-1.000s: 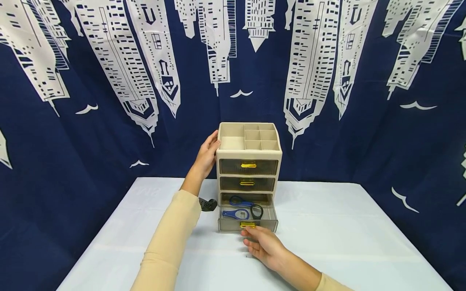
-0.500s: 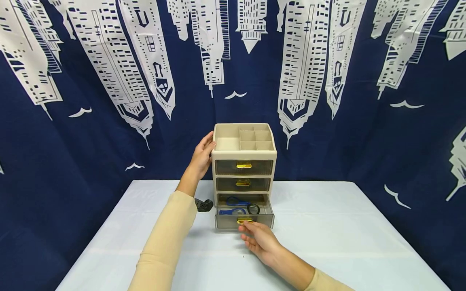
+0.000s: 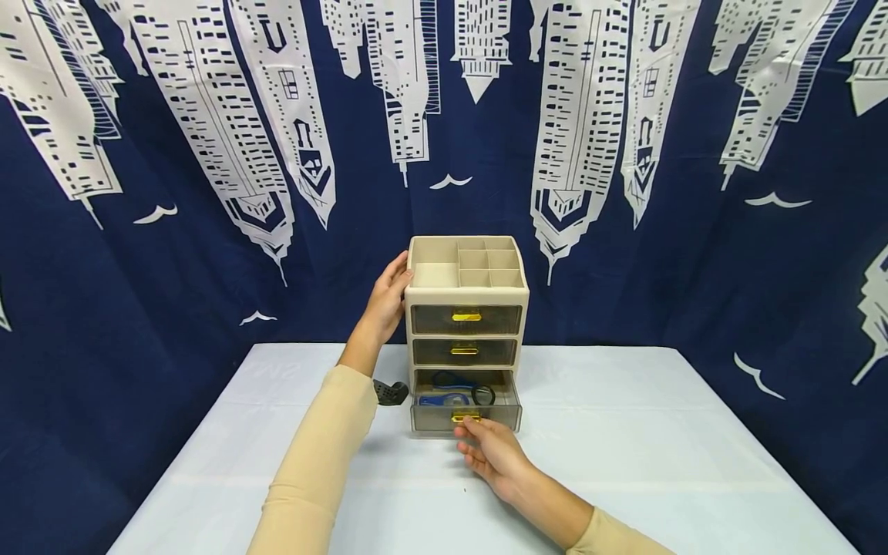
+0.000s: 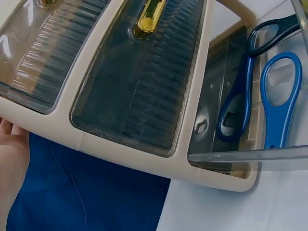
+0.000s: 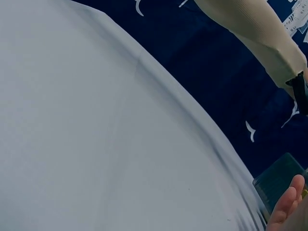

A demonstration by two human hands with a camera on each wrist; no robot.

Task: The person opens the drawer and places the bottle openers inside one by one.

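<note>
A beige desktop drawer organizer [image 3: 466,296] stands on the table, its bottom drawer [image 3: 433,420] pulled partway out. At that drawer's gold handle [image 3: 466,416], my right hand [image 3: 502,459] pinches with thumb and fingertips. My left hand [image 3: 385,302] rests along the organizer's upper left side with fingers extended; in the left wrist view the hand [image 4: 12,163] shows at its edge. Inside the clear drawer lie a blue looped piece [image 4: 281,98] and a longer dark-blue looped piece [image 4: 246,82] with a black ring end.
Two upper drawers, the top [image 3: 437,319] and middle [image 3: 433,352], are closed. Divided compartments [image 3: 489,262] form the organizer's top. Black gear [image 3: 391,393] shows beside the left forearm. White cloth covers the table [image 3: 610,432], and a navy curtain [image 3: 479,200] hangs behind.
The bottom drawer has slid partly inward, with my right hand moving along at its handle. My left hand stays on the organizer's side. The head view has shifted slightly.
</note>
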